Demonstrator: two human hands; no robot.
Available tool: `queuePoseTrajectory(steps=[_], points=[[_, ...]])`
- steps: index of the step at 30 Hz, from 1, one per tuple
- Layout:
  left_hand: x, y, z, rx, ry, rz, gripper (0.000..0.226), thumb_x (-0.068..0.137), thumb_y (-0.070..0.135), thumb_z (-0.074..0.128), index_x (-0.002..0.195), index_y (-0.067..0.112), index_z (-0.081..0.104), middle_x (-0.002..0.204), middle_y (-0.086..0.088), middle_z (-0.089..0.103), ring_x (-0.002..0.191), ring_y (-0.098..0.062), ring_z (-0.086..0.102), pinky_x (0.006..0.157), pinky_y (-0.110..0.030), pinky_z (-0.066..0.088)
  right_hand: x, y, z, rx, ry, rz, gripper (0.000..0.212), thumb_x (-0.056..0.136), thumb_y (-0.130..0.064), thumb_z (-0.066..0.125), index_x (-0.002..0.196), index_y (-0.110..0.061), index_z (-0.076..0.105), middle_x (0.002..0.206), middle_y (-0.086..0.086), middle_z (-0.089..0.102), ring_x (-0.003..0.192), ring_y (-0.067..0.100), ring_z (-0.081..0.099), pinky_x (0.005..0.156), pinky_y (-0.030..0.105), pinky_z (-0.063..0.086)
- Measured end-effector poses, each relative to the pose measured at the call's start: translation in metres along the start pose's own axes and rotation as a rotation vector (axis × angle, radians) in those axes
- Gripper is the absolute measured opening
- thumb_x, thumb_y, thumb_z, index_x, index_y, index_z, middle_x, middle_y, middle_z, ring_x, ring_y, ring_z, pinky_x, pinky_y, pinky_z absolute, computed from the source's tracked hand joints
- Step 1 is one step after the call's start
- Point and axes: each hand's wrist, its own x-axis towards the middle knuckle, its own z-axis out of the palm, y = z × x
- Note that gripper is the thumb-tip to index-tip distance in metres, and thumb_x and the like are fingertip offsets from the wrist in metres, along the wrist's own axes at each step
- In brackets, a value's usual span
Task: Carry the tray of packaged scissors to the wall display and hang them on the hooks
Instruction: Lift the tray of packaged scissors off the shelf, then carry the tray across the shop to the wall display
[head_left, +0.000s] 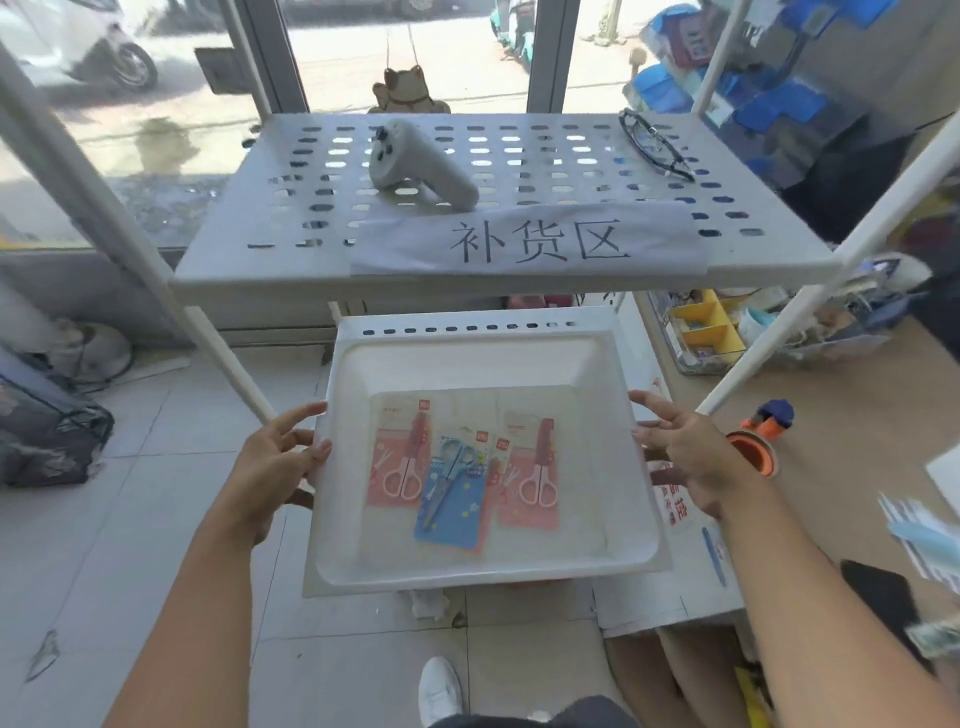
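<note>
A white plastic tray is held out in front of me below the rack's top shelf. On its floor lie three scissor packs: a pink pack at the left, a blue pack overlapping in the middle, and a second pink pack at the right. My left hand grips the tray's left rim, thumb on top. My right hand grips the right rim. No wall display or hooks are in view.
A white perforated shelf stands above the tray, bearing a paper sign, a grey controller and black glasses. White rack poles slant at both sides. A brown counter with clutter lies right. Tiled floor lies left.
</note>
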Motion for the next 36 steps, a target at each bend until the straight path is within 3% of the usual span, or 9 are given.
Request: queuePoseTrajectory(steps=[6,10,14,16,24,27,31,36], points=[[-0.078,-0.014,0.003,-0.019,0.171,-0.033,0.04,0.096,0.004,0.06,0.131,0.025,0.058,0.103,-0.014,0.065,0.077,-0.029,0.064,0.047,-0.036,0.056,-0.016,-0.006,-0.006,-0.078,-0.173,-0.089,0.045,0.1,-0.003,0.057,0.138,-0.027,0.059,0.115,0.019,0.073,0.094,0.037,0.072,0.076,0.052,0.062],[-0.147,-0.036,0.005,-0.072,0.326,-0.063,0.039,0.097,0.004,0.058,0.131,0.025,0.058,0.098,-0.01,0.065,0.073,-0.027,0.062,0.043,-0.034,0.053,-0.031,-0.011,-0.004,-0.16,-0.314,-0.143,0.045,0.099,-0.006,0.06,0.136,-0.031,0.06,0.119,0.017,0.072,0.107,0.041,0.069,0.088,0.058,0.058],[-0.217,-0.065,0.001,-0.129,0.53,-0.1,0.036,0.099,0.005,0.056,0.131,0.021,0.06,0.098,-0.011,0.068,0.069,-0.027,0.062,0.041,-0.033,0.052,-0.049,-0.01,0.022,-0.226,-0.463,-0.174,0.048,0.099,-0.005,0.06,0.141,-0.027,0.058,0.117,0.018,0.071,0.09,0.03,0.069,0.072,0.045,0.059],[-0.251,-0.079,-0.004,-0.157,0.627,-0.12,0.034,0.099,0.006,0.055,0.129,0.02,0.061,0.099,-0.012,0.069,0.068,-0.027,0.061,0.042,-0.033,0.052,-0.059,-0.008,0.042,-0.259,-0.535,-0.179,0.048,0.099,-0.004,0.06,0.142,-0.026,0.057,0.121,0.021,0.068,0.091,0.029,0.068,0.069,0.042,0.058],[-0.387,-0.135,-0.044,-0.241,0.969,-0.179,0.032,0.098,0.005,0.055,0.124,0.02,0.064,0.096,-0.009,0.068,0.066,-0.025,0.059,0.05,-0.032,0.051,-0.116,0.01,0.158,-0.393,-0.807,-0.224,0.052,0.098,-0.002,0.059,0.144,-0.025,0.055,0.117,0.023,0.067,0.094,0.03,0.065,0.074,0.052,0.058],[-0.444,-0.163,-0.062,-0.286,1.106,-0.212,0.035,0.097,0.001,0.053,0.121,0.022,0.064,0.097,-0.008,0.065,0.066,-0.021,0.058,0.054,-0.03,0.049,-0.155,0.019,0.215,-0.447,-0.92,-0.243,0.052,0.098,0.0,0.057,0.144,-0.024,0.054,0.112,0.021,0.067,0.09,0.027,0.066,0.063,0.038,0.057],[-0.525,-0.208,-0.09,-0.324,1.262,-0.267,0.04,0.095,-0.002,0.05,0.122,0.023,0.064,0.099,-0.008,0.065,0.066,-0.02,0.056,0.052,-0.029,0.048,-0.218,0.043,0.296,-0.52,-1.059,-0.286,0.052,0.098,0.001,0.057,0.145,-0.021,0.054,0.096,0.008,0.062,0.083,0.023,0.062,0.059,0.033,0.053],[-0.634,-0.262,-0.129,-0.371,1.444,-0.289,0.034,0.098,0.006,0.054,0.128,0.022,0.063,0.115,-0.01,0.067,0.088,-0.023,0.06,0.067,-0.031,0.048,-0.321,0.089,0.397,-0.589,-1.197,-0.334,0.051,0.099,0.001,0.056,0.145,-0.022,0.052,0.093,0.008,0.059,0.092,0.027,0.062,0.079,0.046,0.056]])
